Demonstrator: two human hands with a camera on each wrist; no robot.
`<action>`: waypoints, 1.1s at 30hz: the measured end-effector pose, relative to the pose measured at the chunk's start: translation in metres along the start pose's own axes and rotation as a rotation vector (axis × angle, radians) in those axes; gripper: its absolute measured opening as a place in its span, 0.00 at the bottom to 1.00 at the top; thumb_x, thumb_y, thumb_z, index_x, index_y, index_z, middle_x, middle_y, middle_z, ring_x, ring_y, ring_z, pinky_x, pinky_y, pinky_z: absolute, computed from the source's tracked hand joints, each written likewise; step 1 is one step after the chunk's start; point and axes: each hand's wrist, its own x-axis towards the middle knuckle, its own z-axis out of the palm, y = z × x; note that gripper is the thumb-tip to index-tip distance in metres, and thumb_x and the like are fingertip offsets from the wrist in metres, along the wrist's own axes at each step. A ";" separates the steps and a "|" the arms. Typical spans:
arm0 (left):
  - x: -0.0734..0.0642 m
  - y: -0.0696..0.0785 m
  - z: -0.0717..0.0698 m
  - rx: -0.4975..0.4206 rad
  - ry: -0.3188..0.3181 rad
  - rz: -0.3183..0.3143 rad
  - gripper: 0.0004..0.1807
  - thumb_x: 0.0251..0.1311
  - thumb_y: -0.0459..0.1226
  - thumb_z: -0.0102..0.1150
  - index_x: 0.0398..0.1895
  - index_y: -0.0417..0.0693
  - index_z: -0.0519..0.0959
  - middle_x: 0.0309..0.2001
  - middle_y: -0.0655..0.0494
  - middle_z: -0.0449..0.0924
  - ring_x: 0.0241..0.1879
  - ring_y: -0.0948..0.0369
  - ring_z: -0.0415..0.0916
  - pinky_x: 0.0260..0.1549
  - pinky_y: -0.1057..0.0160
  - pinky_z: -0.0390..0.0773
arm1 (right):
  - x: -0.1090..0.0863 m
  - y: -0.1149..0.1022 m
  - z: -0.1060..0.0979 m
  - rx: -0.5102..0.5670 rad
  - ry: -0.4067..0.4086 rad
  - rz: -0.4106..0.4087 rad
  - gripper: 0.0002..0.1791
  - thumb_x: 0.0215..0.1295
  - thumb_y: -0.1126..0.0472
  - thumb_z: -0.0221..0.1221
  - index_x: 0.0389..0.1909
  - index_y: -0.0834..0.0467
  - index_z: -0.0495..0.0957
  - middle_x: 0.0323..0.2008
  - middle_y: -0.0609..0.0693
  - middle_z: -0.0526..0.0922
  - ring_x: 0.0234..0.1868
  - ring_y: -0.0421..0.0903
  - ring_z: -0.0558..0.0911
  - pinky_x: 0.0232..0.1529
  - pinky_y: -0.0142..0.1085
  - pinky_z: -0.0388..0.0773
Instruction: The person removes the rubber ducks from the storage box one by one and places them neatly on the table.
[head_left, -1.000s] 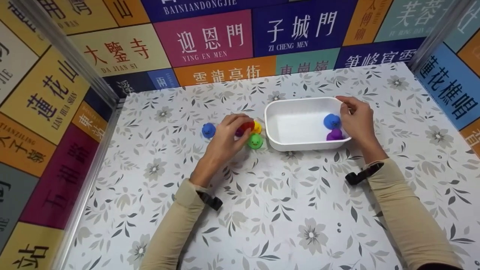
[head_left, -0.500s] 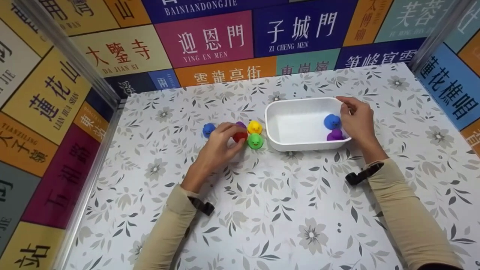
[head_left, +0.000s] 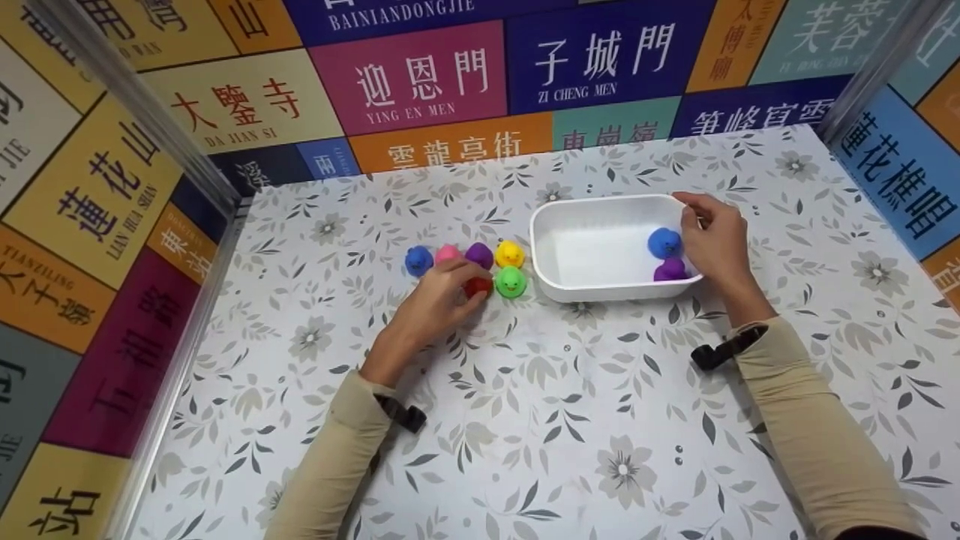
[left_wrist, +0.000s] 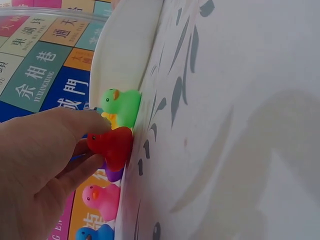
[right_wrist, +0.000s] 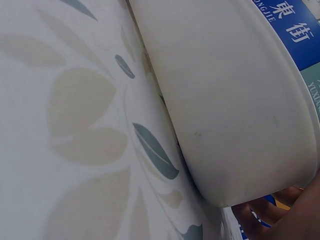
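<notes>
My left hand pinches a red rubber duck between thumb and fingers, low at the tabletop. Just right of it sits a green duck, with a yellow duck behind that one. A purple duck, a pink duck and a blue duck stand in a row beyond the hand. My right hand grips the right end of a white plastic tub. Inside the tub, at that end, lie a second blue duck and a second purple duck.
A floral-patterned table carries everything. Panels printed with place names rise behind it and along both sides. The tub's near wall fills much of the right wrist view.
With the red duck, my left hand has moved left and toward me, away from the yellow duck. The purple and pink ducks have come into view. My right hand and the tub stay still.
</notes>
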 end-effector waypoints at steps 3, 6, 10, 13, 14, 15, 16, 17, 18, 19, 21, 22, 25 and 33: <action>0.000 -0.001 0.001 -0.001 0.004 -0.006 0.13 0.71 0.35 0.69 0.56 0.45 0.87 0.56 0.49 0.89 0.58 0.54 0.83 0.60 0.57 0.85 | 0.001 0.000 0.000 -0.002 -0.001 -0.002 0.23 0.85 0.56 0.48 0.73 0.50 0.80 0.70 0.58 0.82 0.72 0.54 0.80 0.79 0.48 0.72; 0.000 -0.001 0.001 -0.008 0.006 -0.003 0.12 0.71 0.34 0.69 0.55 0.45 0.87 0.55 0.50 0.89 0.57 0.54 0.84 0.59 0.58 0.85 | 0.001 0.001 0.000 -0.004 0.004 -0.008 0.23 0.85 0.55 0.48 0.72 0.50 0.80 0.69 0.58 0.83 0.71 0.53 0.80 0.77 0.45 0.73; 0.001 -0.001 0.001 -0.021 0.002 -0.010 0.12 0.71 0.34 0.68 0.55 0.44 0.87 0.55 0.50 0.89 0.55 0.55 0.84 0.57 0.59 0.86 | 0.001 0.002 -0.001 -0.004 0.013 -0.021 0.23 0.85 0.56 0.48 0.72 0.51 0.81 0.67 0.59 0.84 0.69 0.52 0.81 0.73 0.43 0.75; 0.001 0.000 0.002 -0.030 -0.004 -0.025 0.13 0.71 0.34 0.68 0.56 0.44 0.87 0.55 0.51 0.88 0.54 0.55 0.83 0.56 0.59 0.86 | 0.000 0.001 -0.001 -0.006 0.014 -0.016 0.23 0.85 0.56 0.49 0.72 0.50 0.81 0.68 0.58 0.84 0.69 0.52 0.81 0.74 0.44 0.75; 0.001 0.000 0.002 -0.033 -0.007 -0.031 0.13 0.71 0.34 0.68 0.56 0.44 0.87 0.55 0.51 0.88 0.54 0.55 0.83 0.56 0.59 0.86 | 0.000 0.001 -0.001 -0.007 0.013 -0.013 0.23 0.85 0.56 0.48 0.72 0.50 0.81 0.68 0.58 0.84 0.69 0.52 0.81 0.74 0.44 0.75; 0.001 0.000 0.002 -0.036 -0.010 -0.036 0.13 0.71 0.34 0.68 0.56 0.44 0.86 0.55 0.51 0.87 0.54 0.55 0.83 0.56 0.59 0.86 | 0.000 0.001 -0.001 -0.008 0.012 -0.009 0.23 0.85 0.56 0.48 0.72 0.50 0.80 0.69 0.58 0.83 0.70 0.52 0.81 0.74 0.45 0.75; 0.001 0.000 0.002 -0.037 -0.011 -0.040 0.13 0.71 0.34 0.68 0.56 0.44 0.86 0.55 0.51 0.87 0.54 0.56 0.83 0.56 0.59 0.86 | 0.000 0.001 -0.001 -0.008 0.011 -0.007 0.23 0.85 0.56 0.48 0.72 0.50 0.80 0.69 0.57 0.83 0.70 0.52 0.81 0.75 0.45 0.74; 0.001 0.000 0.002 -0.035 -0.012 -0.045 0.13 0.72 0.34 0.68 0.57 0.45 0.86 0.56 0.51 0.87 0.54 0.56 0.83 0.56 0.59 0.86 | 0.000 0.001 -0.001 -0.009 0.011 -0.006 0.23 0.85 0.55 0.48 0.73 0.50 0.80 0.70 0.57 0.83 0.70 0.52 0.80 0.75 0.45 0.74; 0.001 0.000 0.002 -0.035 -0.013 -0.049 0.13 0.72 0.35 0.68 0.57 0.45 0.86 0.56 0.51 0.87 0.54 0.56 0.83 0.56 0.59 0.86 | 0.000 0.001 -0.001 -0.008 0.010 -0.005 0.23 0.85 0.55 0.48 0.73 0.50 0.80 0.70 0.57 0.83 0.70 0.52 0.80 0.76 0.46 0.74; 0.001 0.000 0.002 -0.033 -0.014 -0.052 0.13 0.72 0.35 0.68 0.57 0.46 0.86 0.56 0.52 0.87 0.54 0.56 0.82 0.57 0.59 0.85 | 0.000 0.001 -0.001 -0.007 0.011 -0.005 0.23 0.85 0.56 0.48 0.73 0.50 0.80 0.70 0.57 0.83 0.70 0.52 0.80 0.76 0.46 0.74; 0.001 0.000 0.002 -0.031 -0.015 -0.055 0.13 0.72 0.35 0.68 0.57 0.46 0.86 0.56 0.52 0.87 0.55 0.57 0.82 0.57 0.59 0.85 | 0.000 0.001 -0.001 -0.004 0.012 -0.007 0.23 0.85 0.56 0.49 0.72 0.50 0.80 0.70 0.57 0.83 0.71 0.53 0.80 0.77 0.47 0.73; 0.001 0.000 0.002 -0.029 -0.017 -0.057 0.13 0.72 0.36 0.68 0.57 0.47 0.86 0.56 0.52 0.87 0.55 0.57 0.82 0.57 0.59 0.85 | 0.000 0.000 -0.001 -0.003 0.012 -0.006 0.23 0.85 0.56 0.49 0.72 0.50 0.80 0.70 0.57 0.83 0.71 0.53 0.80 0.77 0.48 0.73; 0.000 0.000 0.001 -0.033 -0.020 -0.061 0.13 0.72 0.36 0.68 0.57 0.47 0.86 0.56 0.53 0.87 0.54 0.57 0.82 0.57 0.59 0.85 | 0.000 0.000 -0.001 -0.009 0.012 -0.003 0.23 0.85 0.56 0.48 0.72 0.50 0.80 0.69 0.57 0.83 0.71 0.52 0.80 0.77 0.47 0.73; 0.000 0.003 -0.001 -0.019 0.021 -0.043 0.16 0.72 0.38 0.69 0.61 0.47 0.85 0.60 0.52 0.86 0.60 0.56 0.82 0.60 0.59 0.85 | 0.000 0.000 0.000 -0.020 0.002 0.015 0.23 0.86 0.56 0.48 0.73 0.50 0.79 0.70 0.57 0.82 0.72 0.53 0.79 0.79 0.48 0.72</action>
